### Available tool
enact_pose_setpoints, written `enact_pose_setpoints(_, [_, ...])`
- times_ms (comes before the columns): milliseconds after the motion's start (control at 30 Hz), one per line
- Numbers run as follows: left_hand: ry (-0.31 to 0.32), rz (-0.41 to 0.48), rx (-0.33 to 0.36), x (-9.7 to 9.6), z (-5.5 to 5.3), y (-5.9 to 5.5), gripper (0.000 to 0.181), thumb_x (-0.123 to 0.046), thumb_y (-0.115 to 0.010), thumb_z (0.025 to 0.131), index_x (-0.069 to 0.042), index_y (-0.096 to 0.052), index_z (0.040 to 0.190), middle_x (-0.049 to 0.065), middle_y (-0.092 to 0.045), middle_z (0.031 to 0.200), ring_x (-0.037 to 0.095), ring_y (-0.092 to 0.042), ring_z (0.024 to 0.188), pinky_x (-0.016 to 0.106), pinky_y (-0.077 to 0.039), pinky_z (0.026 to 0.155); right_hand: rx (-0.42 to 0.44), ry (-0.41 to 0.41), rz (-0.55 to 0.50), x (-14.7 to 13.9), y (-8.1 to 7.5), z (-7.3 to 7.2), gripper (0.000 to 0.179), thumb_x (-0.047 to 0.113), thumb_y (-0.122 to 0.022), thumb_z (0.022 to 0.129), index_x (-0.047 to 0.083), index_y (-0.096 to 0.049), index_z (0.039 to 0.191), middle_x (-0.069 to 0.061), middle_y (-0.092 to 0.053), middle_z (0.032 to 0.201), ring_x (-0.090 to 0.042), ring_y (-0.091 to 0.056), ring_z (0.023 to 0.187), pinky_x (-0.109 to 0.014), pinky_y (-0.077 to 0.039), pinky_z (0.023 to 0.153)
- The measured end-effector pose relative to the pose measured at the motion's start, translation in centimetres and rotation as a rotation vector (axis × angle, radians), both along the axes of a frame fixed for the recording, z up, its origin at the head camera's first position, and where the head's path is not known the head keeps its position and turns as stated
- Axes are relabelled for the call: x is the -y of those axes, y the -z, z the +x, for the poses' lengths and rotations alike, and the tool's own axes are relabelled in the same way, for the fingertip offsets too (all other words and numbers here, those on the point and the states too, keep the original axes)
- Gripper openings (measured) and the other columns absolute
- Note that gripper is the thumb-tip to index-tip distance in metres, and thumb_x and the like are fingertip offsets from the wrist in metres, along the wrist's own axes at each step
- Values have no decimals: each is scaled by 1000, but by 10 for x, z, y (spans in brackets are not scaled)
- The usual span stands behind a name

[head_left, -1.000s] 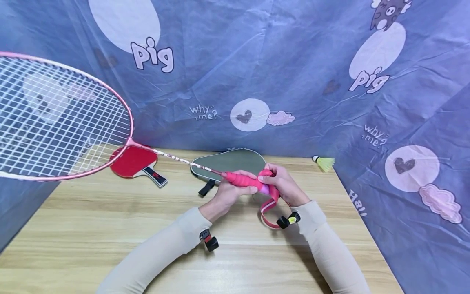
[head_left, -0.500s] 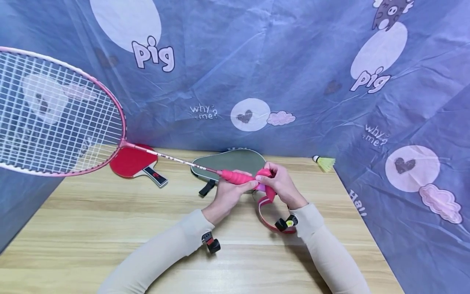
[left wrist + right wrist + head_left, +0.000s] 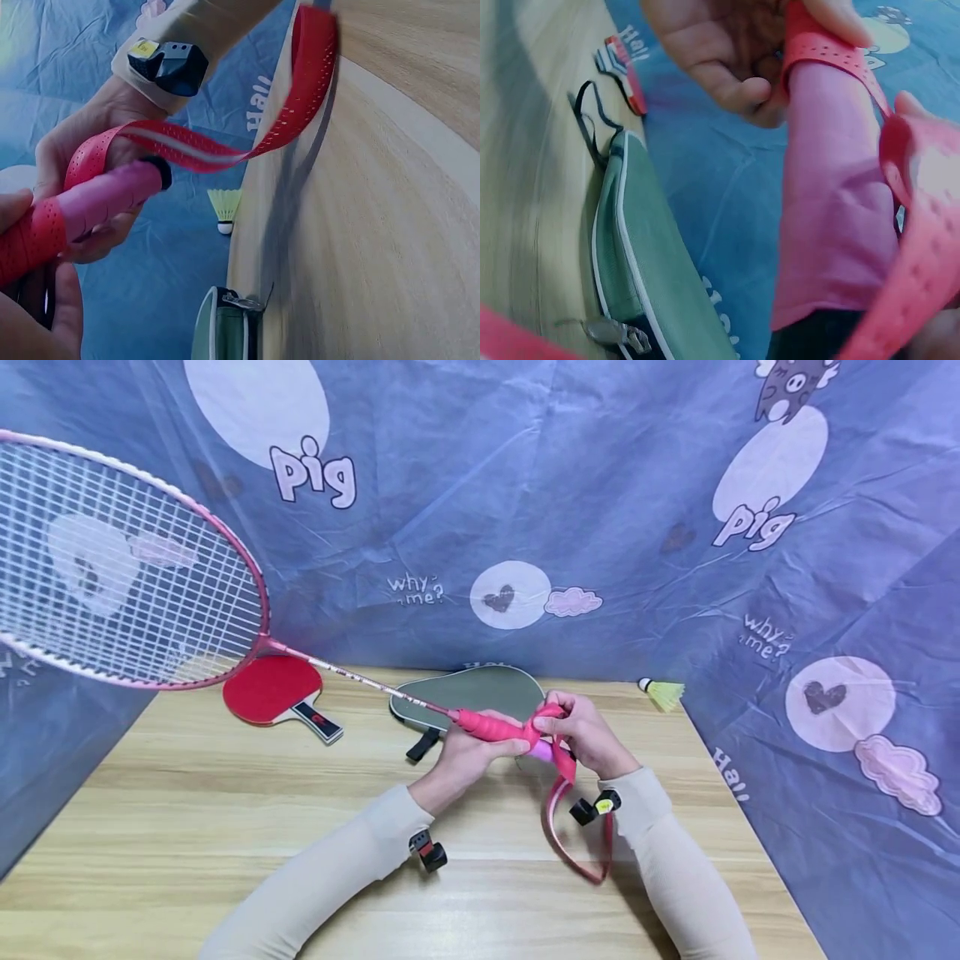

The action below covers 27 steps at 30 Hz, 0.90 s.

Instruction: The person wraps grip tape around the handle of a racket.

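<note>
A pink badminton racket [image 3: 360, 680] is held up over the table, its strung head off to the left. My left hand [image 3: 463, 756] grips the handle where red perforated grip tape [image 3: 829, 49] is wound round it. Below the winding, the bare lower handle [image 3: 829, 187] is pinkish purple and ends in a dark butt. With thumb and fingers my right hand [image 3: 588, 737] pinches the tape beside the handle. The loose tail of the grip tape [image 3: 300, 105] hangs in a loop under the right wrist, showing a pale strip along its inner side.
Behind the hands lies a green paddle case [image 3: 480, 687] with a black strap. A red table tennis paddle [image 3: 273, 689] is at the back left, and a yellow shuttlecock [image 3: 663, 693] at the back right. A printed blue cloth [image 3: 637, 527] rises behind the wooden table [image 3: 225, 827].
The racket head has tilted upward. The right hand, having shifted slightly left and back, still pinches the tape, and the tail's loop now hangs lower and longer. The left hand keeps its grip.
</note>
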<state>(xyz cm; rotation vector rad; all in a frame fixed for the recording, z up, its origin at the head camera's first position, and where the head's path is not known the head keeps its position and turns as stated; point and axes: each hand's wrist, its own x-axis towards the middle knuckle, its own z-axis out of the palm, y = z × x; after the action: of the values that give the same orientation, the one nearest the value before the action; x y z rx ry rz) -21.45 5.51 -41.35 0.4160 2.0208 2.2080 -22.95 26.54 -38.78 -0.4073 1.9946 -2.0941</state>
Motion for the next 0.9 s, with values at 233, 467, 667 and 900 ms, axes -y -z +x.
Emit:
enact_pose_setpoints(233, [120, 66, 45, 2, -3, -3, 39, -3, -87, 73, -1, -73, 110, 0, -77, 101, 10, -69, 90, 24, -54, 80, 100, 58, 37, -4, 0, -4, 22, -3, -62, 92, 14, -55, 79, 10, -59, 67, -3, -54, 59, -18, -50, 55])
enact_pose_setpoints(467, [169, 59, 17, 5, -3, -6, 39, 0, -87, 71, -2, -71, 107, 0, -74, 98, 12, -67, 87, 23, -53, 74, 91, 56, 220, -1, 5, -7, 18, 6, -64, 94, 12, -52, 82, 9, -51, 67, -7, -46, 63, -20, -39, 59])
enact_pose_setpoints(667, [156, 20, -17, 5, -4, -5, 38, 2, -87, 71, 0, -70, 105, 0, -70, 98, 10, -63, 87, 22, -52, 73, 65, 63, 312, 2, 5, -7, 16, 9, -62, 96, 11, -51, 85, 9, -46, 67, -6, -41, 63, -20, -35, 59])
enact_pose_setpoints(900, [136, 88, -38, 2, -3, -6, 47, 2, -84, 75, 2, -66, 118, 21, -69, 115, 7, -66, 92, 20, -54, 80, 6, 209, 285, 6, 2, -5, 18, 11, -68, 93, 10, -53, 83, 10, -50, 67, -6, -44, 63, -21, -37, 58])
